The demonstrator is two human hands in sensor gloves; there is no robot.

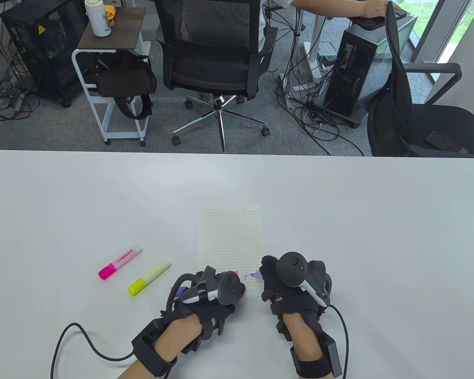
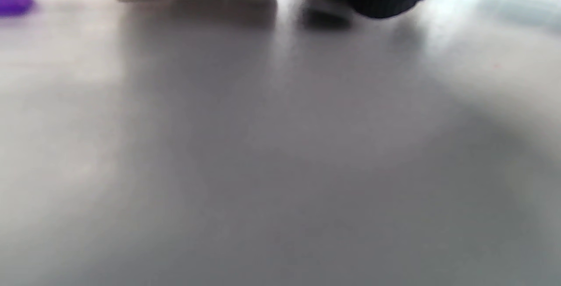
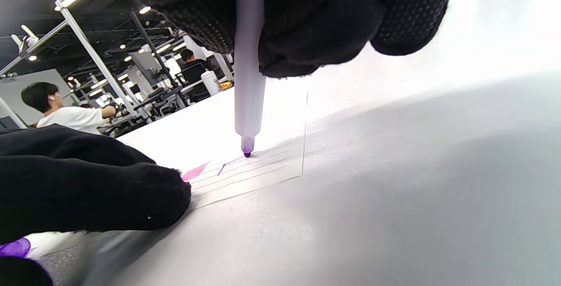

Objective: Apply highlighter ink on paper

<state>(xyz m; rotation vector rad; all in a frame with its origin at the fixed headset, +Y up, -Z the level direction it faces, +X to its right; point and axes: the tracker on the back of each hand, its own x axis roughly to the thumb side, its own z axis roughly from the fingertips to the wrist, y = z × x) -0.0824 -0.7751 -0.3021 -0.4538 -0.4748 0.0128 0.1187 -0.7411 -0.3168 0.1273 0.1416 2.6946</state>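
highlighter [image 3: 248,80] tip touching paper [image 1: 231,237].

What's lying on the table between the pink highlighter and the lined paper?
In the table view, the yellow highlighter lies between the pink highlighter and the lined paper, capped and apart from both. Otherwise that stretch of table is bare.

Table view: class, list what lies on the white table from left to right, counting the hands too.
pink highlighter → yellow highlighter → left hand → lined paper → right hand
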